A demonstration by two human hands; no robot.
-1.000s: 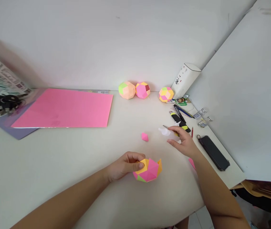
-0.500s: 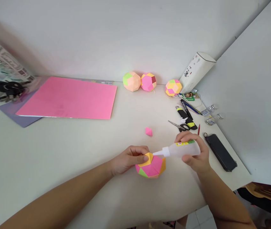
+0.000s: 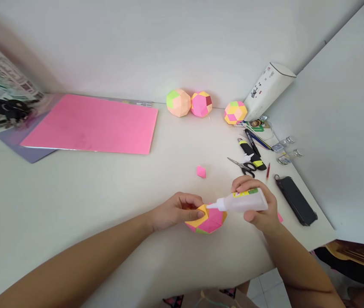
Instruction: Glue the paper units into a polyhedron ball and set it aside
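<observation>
My left hand [image 3: 177, 211] grips a faceted paper ball [image 3: 214, 221] of pink, orange and green pieces, its thumb pressing on an orange piece at the top. In my right hand [image 3: 260, 205] a translucent glue bottle [image 3: 242, 201] with a yellow and green label lies nearly level. The bottle's white nozzle points left, and its tip is at the orange piece beside my left thumb; whether it touches, I cannot tell. Beyond the ball a small folded pink paper piece [image 3: 201, 172] rests on the white table [image 3: 111, 188].
Pink sheets [image 3: 92, 124] lie back left. Against the wall stand finished paper balls [image 3: 179, 102] and a white tube-like container [image 3: 270, 90]. To the right are scissors [image 3: 244, 167], a black and yellow cutter [image 3: 252, 154], small glass bottles [image 3: 283, 159] and a black phone case [image 3: 296, 201].
The view has shifted slightly. The ball has tilted a little under my left hand, and the glue nozzle has stayed at its orange piece. A pink scrap now shows beside my right wrist.
</observation>
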